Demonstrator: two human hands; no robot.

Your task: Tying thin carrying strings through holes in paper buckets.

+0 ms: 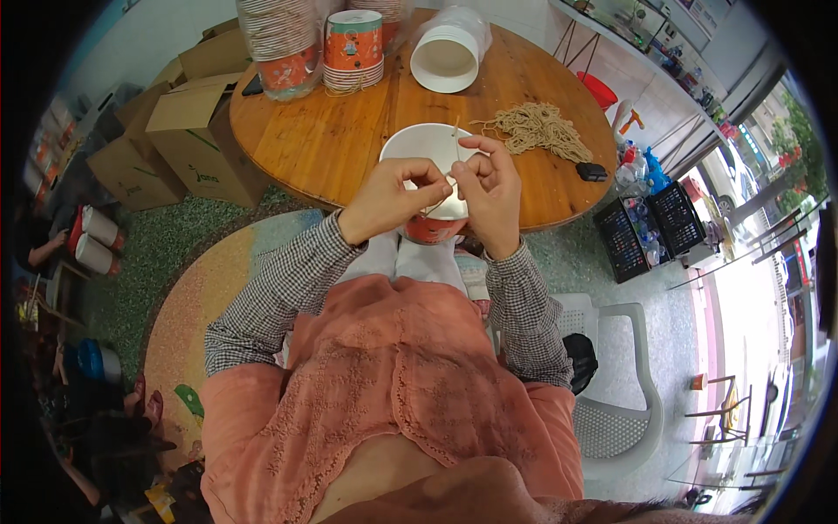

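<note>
Both of my hands are over a paper bucket (429, 140), which has a white inside and an orange-red printed outside. It sits tilted at the table's near edge, above my lap. My left hand (400, 197) is closed, its thumb and forefinger pinching a thin pale cord (456, 138). Close beside it, my right hand (491, 185) pinches the same cord between thumb and forefinger, other fingers bent. A short length of cord sticks up past the right fingertips. The fingers partly hide where the cord meets the bucket.
On the round wooden table (305, 144) lie a heap of beige cord (541, 131), a small black object (592, 172), stacked printed buckets (353, 44) and white nested buckets (443, 68). Cardboard boxes (205, 131) stand left; a black crate (624, 240) and white chair (642, 367) are right.
</note>
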